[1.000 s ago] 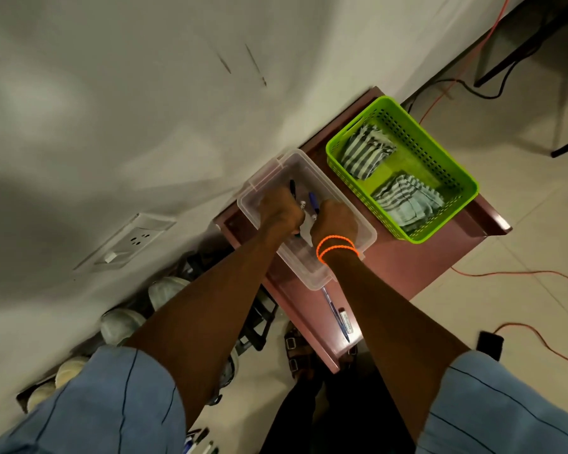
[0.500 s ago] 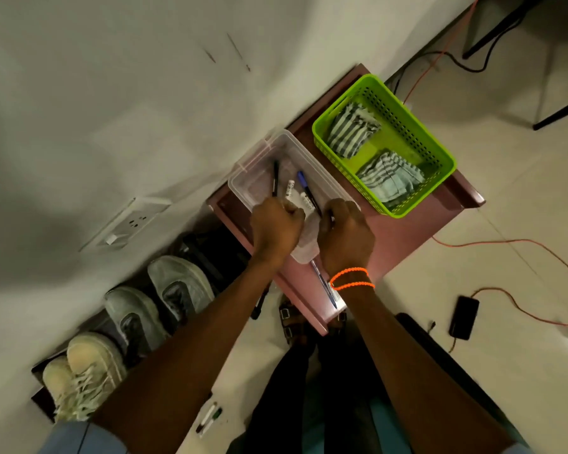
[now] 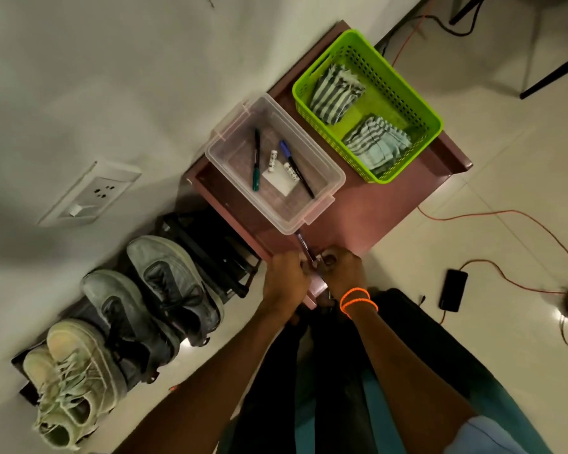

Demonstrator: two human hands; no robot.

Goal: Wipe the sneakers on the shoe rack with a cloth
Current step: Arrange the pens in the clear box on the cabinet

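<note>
Both the left hand (image 3: 284, 278) and right hand (image 3: 341, 273) clench around a pen (image 3: 305, 250) at the table's (image 3: 374, 204) six-o'clock edge, sneakers (image 3: 164, 290) at nine o'clock.

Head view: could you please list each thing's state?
Clear plastic box: lid off, pens inside.
Green plastic basket: holds two folded striped cloths.
Grey sneakers: on rack, dusty.
Left hand: fingers curled.
Right hand: fingers curled at table edge.
Black phone: plugged in, on floor.
</note>
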